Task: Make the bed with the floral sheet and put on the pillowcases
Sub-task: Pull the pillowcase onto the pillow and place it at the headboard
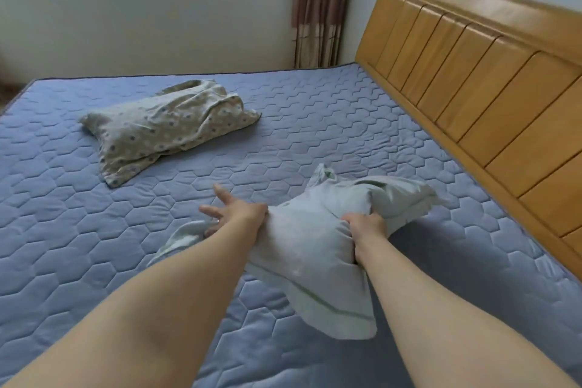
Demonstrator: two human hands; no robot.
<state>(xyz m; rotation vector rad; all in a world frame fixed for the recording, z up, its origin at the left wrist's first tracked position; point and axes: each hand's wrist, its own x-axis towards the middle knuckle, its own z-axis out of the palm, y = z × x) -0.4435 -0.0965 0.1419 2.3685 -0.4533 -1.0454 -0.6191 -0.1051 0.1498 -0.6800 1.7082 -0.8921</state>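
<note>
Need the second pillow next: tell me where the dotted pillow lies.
Head view: the dotted pillow lies on the mattress, far left, apart from the green pillow near the headboard.

- I log one view: a wide-angle head camera, worn by the person.
- It faces forward and down across the blue mattress (315,110) toward the far wall (141,3).
- The headboard (472,72) runs along the right side of frame; I read the standpoint as the bedside.
- Close range: both forearms enter from below; the left hand (234,214) and right hand (367,225) meet the pale pillow (308,246) near centre.
</note>
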